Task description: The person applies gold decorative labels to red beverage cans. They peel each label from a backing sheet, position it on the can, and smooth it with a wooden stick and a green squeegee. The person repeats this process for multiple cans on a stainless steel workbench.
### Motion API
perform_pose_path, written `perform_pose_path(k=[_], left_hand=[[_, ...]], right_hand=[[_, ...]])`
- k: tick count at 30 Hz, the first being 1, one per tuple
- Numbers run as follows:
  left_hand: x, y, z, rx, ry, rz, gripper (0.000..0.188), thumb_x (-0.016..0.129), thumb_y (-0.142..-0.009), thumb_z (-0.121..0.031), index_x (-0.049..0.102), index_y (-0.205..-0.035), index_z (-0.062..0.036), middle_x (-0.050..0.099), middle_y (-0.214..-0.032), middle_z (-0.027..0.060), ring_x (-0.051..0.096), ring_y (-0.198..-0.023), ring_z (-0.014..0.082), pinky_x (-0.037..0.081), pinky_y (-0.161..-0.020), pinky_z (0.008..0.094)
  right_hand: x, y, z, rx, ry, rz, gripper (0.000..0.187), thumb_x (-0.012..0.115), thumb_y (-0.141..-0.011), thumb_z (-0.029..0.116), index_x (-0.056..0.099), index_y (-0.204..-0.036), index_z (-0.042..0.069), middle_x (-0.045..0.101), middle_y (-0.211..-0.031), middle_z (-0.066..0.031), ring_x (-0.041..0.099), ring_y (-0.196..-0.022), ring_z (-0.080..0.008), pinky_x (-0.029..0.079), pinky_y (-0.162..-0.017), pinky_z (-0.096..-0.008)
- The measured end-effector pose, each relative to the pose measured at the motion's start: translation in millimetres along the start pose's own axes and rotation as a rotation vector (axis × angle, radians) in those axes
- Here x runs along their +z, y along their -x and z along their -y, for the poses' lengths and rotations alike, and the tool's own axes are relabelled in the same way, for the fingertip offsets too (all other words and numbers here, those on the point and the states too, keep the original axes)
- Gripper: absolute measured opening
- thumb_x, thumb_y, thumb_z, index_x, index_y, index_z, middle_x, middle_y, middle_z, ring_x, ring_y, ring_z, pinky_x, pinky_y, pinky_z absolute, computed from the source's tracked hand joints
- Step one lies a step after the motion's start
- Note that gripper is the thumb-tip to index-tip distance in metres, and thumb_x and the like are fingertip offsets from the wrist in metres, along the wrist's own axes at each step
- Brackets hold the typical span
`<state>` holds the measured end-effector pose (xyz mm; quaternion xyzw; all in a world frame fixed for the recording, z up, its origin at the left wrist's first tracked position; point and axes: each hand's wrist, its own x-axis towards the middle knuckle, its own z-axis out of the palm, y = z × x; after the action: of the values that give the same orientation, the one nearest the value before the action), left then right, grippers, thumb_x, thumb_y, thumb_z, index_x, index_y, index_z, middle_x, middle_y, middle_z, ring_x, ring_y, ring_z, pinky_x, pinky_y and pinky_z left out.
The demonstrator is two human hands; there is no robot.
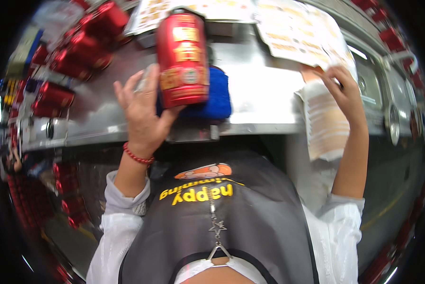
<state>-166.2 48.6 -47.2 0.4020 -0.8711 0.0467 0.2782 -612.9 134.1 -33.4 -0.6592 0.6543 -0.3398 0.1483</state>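
1. On the steel counter (264, 94), just beyond the person's dark apron (231, 222), a tall red can (182, 59) stands upright in front of a blue cloth (217, 97).
2. The left hand (143, 111) is raised beside the can, palm toward it, fingers spread and loosely curved; the thumb touches the can's lower left side, but whether the hand truly grips it I cannot tell.
3. A red bead bracelet (137, 156) circles the left wrist.
4. The right hand (346, 92) rests at the right of the counter with its fingers pressed onto a printed sheet (326, 125) that hangs over the counter's edge.
5. More printed papers (297, 33) lie behind it.
6. A cluster of red cans (80, 47) lies at the counter's far left, well apart from the upright one.
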Motion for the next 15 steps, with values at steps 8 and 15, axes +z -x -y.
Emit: perform_pose_path(k=[8, 15], left_hand=[[-22.8, -5.2, -11.3, 0.019, 0.389, -0.065, 0.076, 0.070, -0.088, -0.051, 0.047, -0.146, -0.0082, 0.055, -0.140, 0.0151, 0.034, -0.135, 0.0371, 0.012, -0.118, 0.0563], [-32.4, -9.1, -27.2, -0.014, 0.533, -0.119, 0.023, 0.066, -0.094, -0.027, 0.066, -0.101, -0.0057, 0.056, -0.138, 0.0255, 0.040, -0.135, 0.0349, 0.020, -0.117, 0.0466]], right_hand=[[53.4, 0.8, 138.0, -0.245, -0.089, 0.029, 0.009, 0.071, -0.080, -0.002, 0.064, -0.085, -0.001, 0.060, -0.099, -0.0100, 0.057, -0.101, -0.0286, 0.044, -0.089, -0.0381], [116.1, -18.2, 205.9, -0.461, -0.121, 0.078, 0.012, 0.075, -0.077, 0.002, 0.067, -0.085, 0.002, 0.061, -0.097, -0.0110, 0.057, -0.103, -0.0335, 0.045, -0.090, -0.0421]])
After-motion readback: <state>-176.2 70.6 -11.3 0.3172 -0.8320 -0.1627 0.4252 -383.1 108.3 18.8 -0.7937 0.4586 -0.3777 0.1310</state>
